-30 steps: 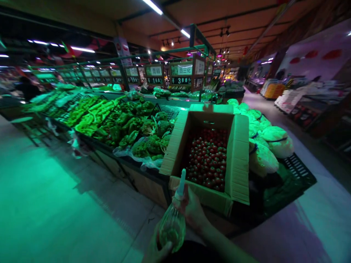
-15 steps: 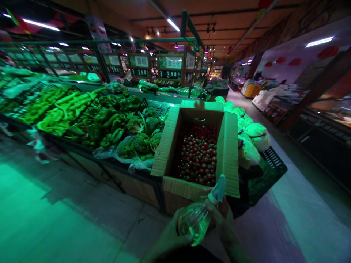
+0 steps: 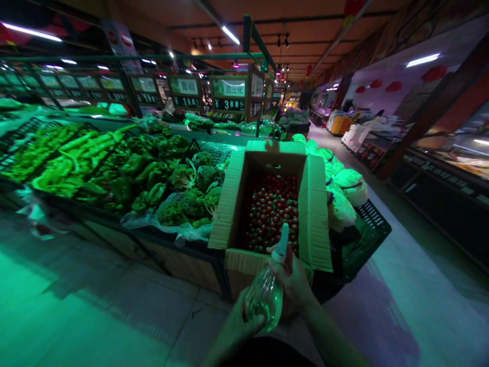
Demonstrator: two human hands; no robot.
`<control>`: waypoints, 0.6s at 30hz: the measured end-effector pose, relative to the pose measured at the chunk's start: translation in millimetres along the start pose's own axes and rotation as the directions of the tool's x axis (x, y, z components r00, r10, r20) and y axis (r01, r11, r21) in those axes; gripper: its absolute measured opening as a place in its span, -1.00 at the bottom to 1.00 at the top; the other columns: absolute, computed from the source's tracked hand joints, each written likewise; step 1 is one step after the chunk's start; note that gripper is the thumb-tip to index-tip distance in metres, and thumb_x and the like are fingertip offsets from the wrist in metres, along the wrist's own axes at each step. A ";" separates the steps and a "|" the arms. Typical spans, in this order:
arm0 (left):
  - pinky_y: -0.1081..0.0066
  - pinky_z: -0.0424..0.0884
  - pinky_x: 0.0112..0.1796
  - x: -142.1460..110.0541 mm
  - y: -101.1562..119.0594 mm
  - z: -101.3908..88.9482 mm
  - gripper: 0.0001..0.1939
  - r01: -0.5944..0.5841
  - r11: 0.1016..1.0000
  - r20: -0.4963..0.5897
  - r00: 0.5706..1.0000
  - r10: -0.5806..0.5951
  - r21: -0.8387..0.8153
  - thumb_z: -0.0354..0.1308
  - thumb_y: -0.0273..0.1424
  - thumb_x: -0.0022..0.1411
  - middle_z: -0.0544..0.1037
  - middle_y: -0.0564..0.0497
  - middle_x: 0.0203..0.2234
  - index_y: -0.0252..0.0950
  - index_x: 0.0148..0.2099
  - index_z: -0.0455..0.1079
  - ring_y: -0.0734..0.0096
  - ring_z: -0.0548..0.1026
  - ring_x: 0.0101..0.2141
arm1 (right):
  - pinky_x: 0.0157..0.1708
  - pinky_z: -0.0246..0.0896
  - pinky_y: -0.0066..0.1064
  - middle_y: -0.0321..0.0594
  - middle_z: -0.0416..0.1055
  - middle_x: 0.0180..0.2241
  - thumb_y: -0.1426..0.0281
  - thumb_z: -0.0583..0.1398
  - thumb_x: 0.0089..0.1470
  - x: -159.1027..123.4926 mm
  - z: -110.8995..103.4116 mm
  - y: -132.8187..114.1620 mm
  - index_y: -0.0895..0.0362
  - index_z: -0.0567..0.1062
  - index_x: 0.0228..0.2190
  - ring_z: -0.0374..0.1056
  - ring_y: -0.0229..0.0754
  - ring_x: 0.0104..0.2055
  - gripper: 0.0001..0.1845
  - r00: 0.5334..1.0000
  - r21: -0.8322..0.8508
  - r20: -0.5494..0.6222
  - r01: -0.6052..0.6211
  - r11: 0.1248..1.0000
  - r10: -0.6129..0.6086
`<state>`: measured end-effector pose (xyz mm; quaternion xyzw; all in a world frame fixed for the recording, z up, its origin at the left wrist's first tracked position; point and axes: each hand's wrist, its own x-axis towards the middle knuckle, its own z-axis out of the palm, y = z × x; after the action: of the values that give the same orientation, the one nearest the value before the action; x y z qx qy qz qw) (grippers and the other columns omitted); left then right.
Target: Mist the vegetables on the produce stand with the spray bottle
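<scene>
- Clear plastic bag (image 3: 263, 298), gathered into a pale narrow neck (image 3: 281, 244), held in both hands just in front of the box's near flap
- Right hand (image 3: 292, 279): fingers pressed together, pinching the neck
- Left hand (image 3: 239, 321): fingers curled around the bag's lower side
- Open cardboard box (image 3: 311, 214) just ahead, holding cherry tomatoes (image 3: 271, 211)
- Broccoli (image 3: 183, 204) and green peppers (image 3: 133, 173) left of the box
- Wrapped pale cabbages (image 3: 342, 204) right of it, beside a black plastic crate (image 3: 369, 239)
</scene>
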<state>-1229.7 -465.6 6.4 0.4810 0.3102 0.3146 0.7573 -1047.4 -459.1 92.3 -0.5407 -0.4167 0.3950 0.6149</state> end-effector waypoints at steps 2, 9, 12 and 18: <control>0.34 0.43 -0.23 -9.9 -2.4 -14.2 -0.07 0.010 0.998 -0.125 0.992 -0.002 0.065 0.43 0.11 -0.04 0.59 -0.18 0.04 -0.24 0.26 0.29 0.15 0.56 -0.14 | -0.14 0.43 -0.24 -0.18 0.57 -0.20 0.07 0.40 -0.02 7.5 22.1 -4.0 0.04 0.49 -0.15 0.50 -0.02 -0.13 -0.53 0.995 0.019 0.096 -0.015 1.000 0.014; 0.46 0.21 -0.51 -31.0 0.8 -43.5 0.09 0.075 0.981 -0.473 0.881 0.019 0.178 0.37 0.28 -0.16 0.50 0.13 -0.57 -0.36 0.20 0.22 0.54 0.27 -0.62 | -0.24 0.38 -0.37 -0.26 0.51 -0.21 0.23 0.39 0.00 23.1 79.3 -17.9 0.05 0.45 -0.15 0.44 -0.12 -0.15 -0.61 0.939 0.091 0.339 -0.087 0.992 0.051; 0.45 0.21 -0.52 -32.0 2.2 -46.2 0.12 0.067 0.978 -0.507 0.861 0.044 0.199 0.36 0.30 -0.19 0.48 0.15 -0.61 -0.38 0.20 0.21 0.54 0.26 -0.64 | -0.24 0.37 -0.40 -0.29 0.50 -0.21 0.24 0.38 0.00 23.0 86.3 -18.7 0.03 0.44 -0.15 0.42 -0.15 -0.15 -0.62 0.935 0.135 0.347 -0.120 0.984 0.067; 0.48 0.17 -0.54 -25.2 14.1 -36.0 0.01 0.031 0.980 -0.412 0.910 0.055 0.199 0.39 0.21 -0.10 0.58 0.07 -0.46 -0.32 0.22 0.25 0.57 0.30 -0.62 | -0.17 0.45 -0.26 -0.19 0.57 -0.20 0.11 0.40 -0.03 28.9 68.4 -14.3 0.04 0.48 -0.21 0.49 -0.03 -0.10 -0.59 0.957 0.112 0.291 -0.051 0.992 0.016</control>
<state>-1275.4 -461.1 11.2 0.4790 0.4913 0.3813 0.6195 -1101.4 -410.6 113.6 -0.4465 -0.4689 0.5042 0.5715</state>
